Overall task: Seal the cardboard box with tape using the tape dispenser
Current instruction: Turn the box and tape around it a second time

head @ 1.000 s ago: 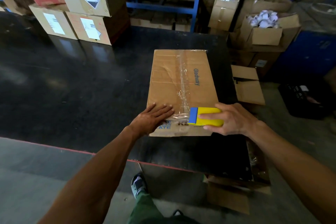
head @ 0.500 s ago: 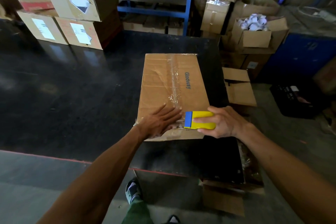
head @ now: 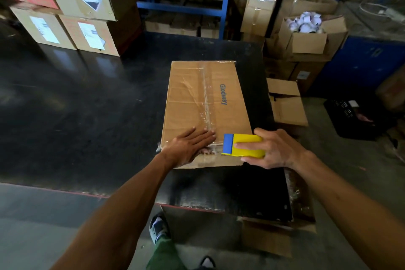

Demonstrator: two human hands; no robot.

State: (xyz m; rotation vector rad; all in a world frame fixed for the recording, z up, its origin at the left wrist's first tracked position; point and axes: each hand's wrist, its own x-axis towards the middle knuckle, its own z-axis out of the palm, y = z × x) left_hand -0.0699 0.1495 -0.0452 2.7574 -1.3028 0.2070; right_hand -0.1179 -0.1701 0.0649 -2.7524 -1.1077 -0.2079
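At far left we see stacked cartons [head: 72, 6] on the glossy black table [head: 76, 105]. The cardboard box [head: 203, 103] lies flat near the table's right edge, clear tape [head: 206, 94] along its seam. Our left hand [head: 188, 147] presses flat, fingers straight, on its near end. Our right hand [head: 276, 149] grips the yellow-and-blue tape dispenser [head: 241, 146] just beside. Beyond the table at right, an open carton [head: 306, 39] holds white rolls [head: 304, 22].

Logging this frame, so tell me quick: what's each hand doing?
Left hand: open, flat on the cardboard box.
Right hand: gripping the tape dispenser.
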